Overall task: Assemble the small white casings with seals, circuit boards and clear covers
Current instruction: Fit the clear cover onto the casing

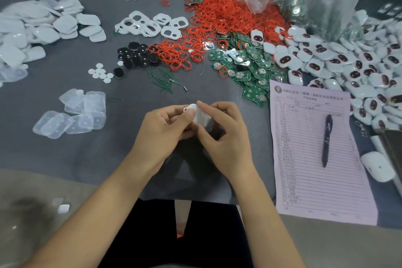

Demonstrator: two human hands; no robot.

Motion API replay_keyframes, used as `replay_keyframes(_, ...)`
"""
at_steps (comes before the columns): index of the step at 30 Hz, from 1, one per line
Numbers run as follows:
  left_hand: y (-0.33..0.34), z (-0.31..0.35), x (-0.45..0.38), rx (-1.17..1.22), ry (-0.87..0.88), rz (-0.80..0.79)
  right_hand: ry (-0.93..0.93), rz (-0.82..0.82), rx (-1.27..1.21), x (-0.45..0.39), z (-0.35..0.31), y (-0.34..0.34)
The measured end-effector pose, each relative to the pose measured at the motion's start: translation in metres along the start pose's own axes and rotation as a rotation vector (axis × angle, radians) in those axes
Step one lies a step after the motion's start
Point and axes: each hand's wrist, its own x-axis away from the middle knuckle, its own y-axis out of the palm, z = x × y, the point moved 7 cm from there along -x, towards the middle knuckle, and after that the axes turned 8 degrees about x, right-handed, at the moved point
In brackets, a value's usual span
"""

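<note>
Casing [201,115] sits pinched between our left hand [167,128] and right hand [224,135], just above the grey mat [108,148] near our lap, so we should press evenly round its rim, thumbs steady, until the parts seat flush without tilting.
</note>
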Motion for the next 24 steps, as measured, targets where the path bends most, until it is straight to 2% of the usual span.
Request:
replay_keyframes(2, 0.003, 0.000, 0.000, 0.038, 0.001, 0.038, 0.020, 0.015, -0.064, -0.002, 0.001, 0.000)
replay_keyframes(4, 0.006, 0.000, 0.000, 0.107, 0.008, 0.055, 0.166, 0.032, -0.178, -0.006, 0.013, -0.003)
replay_keyframes(7, 0.008, -0.001, 0.000, 0.120, 0.031, 0.055, 0.401, -0.085, -0.400, -0.012, 0.031, 0.002)
replay_keyframes(9, 0.008, -0.002, -0.001, 0.091, 0.034, 0.038, 0.467, -0.153, -0.501, -0.014, 0.033, 0.005)
replay_keyframes(12, 0.007, -0.002, -0.005, -0.005, 0.005, -0.009, 0.546, -0.169, -0.625, -0.015, 0.034, 0.006)
replay_keyframes(17, 0.007, -0.002, -0.006, -0.319, 0.071, -0.101, 0.583, -0.175, -0.602, -0.017, 0.034, 0.006)
replay_keyframes(24, 0.005, -0.002, -0.005, -0.333, 0.108, -0.155, 0.558, -0.307, -0.579, -0.019, 0.032, 0.008)
